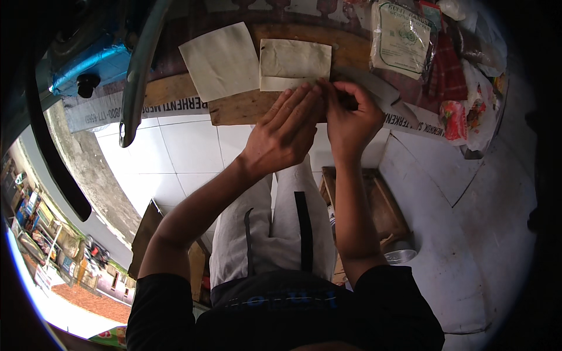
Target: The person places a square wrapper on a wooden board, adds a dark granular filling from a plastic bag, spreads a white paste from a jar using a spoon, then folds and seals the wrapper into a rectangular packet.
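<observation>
A pale, thin square sheet like a pastry wrapper [295, 57] lies on a wooden board [234, 112], with a narrow folded strip along its near edge. My left hand [284, 126] reaches over that edge from the near side, fingers stretched out side by side, fingertips close to the strip. At the sheet's near right corner my right hand [354, 120] has thumb and finger pinched together; the corner itself is mostly hidden. To the left, a second pale sheet [221, 61] lies flat and slightly turned. Right of my hands rests a knife [374, 88] with a broad blade.
A clear packet of pale square sheets [401, 44] lies at the back right, near a red checked cloth [446, 73] and plastic bags [477, 108]. A blue-sided stove [93, 67] and a metal handle [136, 82] stand left. Below is a wooden stool [380, 205].
</observation>
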The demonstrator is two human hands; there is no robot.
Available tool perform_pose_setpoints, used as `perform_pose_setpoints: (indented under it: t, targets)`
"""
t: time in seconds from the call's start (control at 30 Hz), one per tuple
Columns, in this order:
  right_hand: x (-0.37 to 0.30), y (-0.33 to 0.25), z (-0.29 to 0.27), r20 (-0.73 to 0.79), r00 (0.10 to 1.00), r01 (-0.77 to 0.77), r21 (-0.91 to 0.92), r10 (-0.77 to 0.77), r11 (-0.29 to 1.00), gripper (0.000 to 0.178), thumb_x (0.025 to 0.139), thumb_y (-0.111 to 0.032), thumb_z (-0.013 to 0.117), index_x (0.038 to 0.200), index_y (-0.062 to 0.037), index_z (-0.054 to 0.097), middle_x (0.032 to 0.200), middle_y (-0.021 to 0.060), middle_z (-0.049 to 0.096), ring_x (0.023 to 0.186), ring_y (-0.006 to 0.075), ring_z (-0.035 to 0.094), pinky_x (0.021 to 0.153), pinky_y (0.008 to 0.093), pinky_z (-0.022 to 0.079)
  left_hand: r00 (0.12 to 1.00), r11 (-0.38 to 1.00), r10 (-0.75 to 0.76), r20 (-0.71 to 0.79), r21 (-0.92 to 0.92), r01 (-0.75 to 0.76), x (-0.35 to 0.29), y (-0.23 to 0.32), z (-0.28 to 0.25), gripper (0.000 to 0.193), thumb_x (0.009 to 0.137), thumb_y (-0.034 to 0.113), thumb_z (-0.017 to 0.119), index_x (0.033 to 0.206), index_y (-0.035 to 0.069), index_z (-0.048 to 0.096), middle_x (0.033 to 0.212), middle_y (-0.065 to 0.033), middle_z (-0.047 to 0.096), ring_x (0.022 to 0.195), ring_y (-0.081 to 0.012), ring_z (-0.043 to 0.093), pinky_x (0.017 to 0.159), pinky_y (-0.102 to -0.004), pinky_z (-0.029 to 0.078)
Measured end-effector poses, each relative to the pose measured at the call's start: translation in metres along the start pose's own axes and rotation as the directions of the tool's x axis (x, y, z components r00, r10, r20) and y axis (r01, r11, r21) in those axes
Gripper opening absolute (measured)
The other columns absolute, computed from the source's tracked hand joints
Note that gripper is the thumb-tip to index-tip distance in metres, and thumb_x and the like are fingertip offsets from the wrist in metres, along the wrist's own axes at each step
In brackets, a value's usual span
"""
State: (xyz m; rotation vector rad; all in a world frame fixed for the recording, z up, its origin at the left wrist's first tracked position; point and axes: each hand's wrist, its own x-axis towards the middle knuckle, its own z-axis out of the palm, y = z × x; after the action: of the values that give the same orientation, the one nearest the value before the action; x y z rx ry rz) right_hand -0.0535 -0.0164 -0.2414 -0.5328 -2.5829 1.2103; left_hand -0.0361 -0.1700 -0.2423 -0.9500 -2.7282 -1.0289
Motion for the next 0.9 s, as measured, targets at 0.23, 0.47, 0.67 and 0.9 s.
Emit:
perform_pose_setpoints:
  t: [0.23,0.47,0.67,0.9]
  targets:
    - [-0.001,0.001,0.001,-0.022,1.0,0.019,-0.009,-0.019,1.0,0.017,0.077,-0.016,0.089,0.079,-0.0088,0.073,0.07,0.0014,0.07,0.056,0.0145,0.064,0.054,0.0295,0.047,0.999,0.998,-0.051,-0.004,0.041,0.051,0.004,-0.004,0.002,0.055,0.078,0.007,0.075,0.129,-0.009,0.063,0.142,-0.0246,0.058,0.135,-0.0384,0.056,0.113,-0.0502,0.046]
    - [-0.001,0.003,0.0,-0.024,0.997,0.069,-0.049,-0.07,0.996,0.016,0.078,-0.017,0.089,0.08,-0.0099,0.074,0.071,0.0024,0.071,0.056,0.0181,0.064,0.055,0.0309,0.048,0.998,0.999,-0.041,-0.057,0.028,0.043,0.005,-0.007,-0.001,0.053,0.076,0.003,0.076,0.126,-0.009,0.064,0.139,-0.0238,0.06,0.132,-0.0372,0.059,0.11,-0.0486,0.049]
    - [-0.005,0.007,-0.001,-0.01,0.971,0.24,0.023,-0.24,0.97,0.019,0.079,-0.007,0.082,0.097,-0.01,0.076,0.092,0.0053,0.072,0.071,0.0227,0.068,0.065,0.0333,0.054,0.998,0.999,-0.022,-0.066,0.024,0.024,0.008,-0.013,-0.005,0.048,0.075,0.001,0.075,0.122,-0.008,0.066,0.133,-0.0216,0.064,0.126,-0.036,0.062,0.107,-0.0476,0.052]
    - [-0.018,0.015,-0.007,0.11,0.901,0.432,-0.132,-0.42,0.892,0.046,0.067,0.002,0.075,0.11,-0.0153,0.078,0.104,0.0018,0.066,0.089,0.0223,0.067,0.073,0.0351,0.055,0.994,1.0,0.015,-0.104,0.008,-0.014,0.009,-0.019,-0.005,0.045,0.076,-0.002,0.074,0.12,-0.006,0.068,0.129,-0.0195,0.067,0.122,-0.0347,0.065,0.104,-0.0456,0.054]
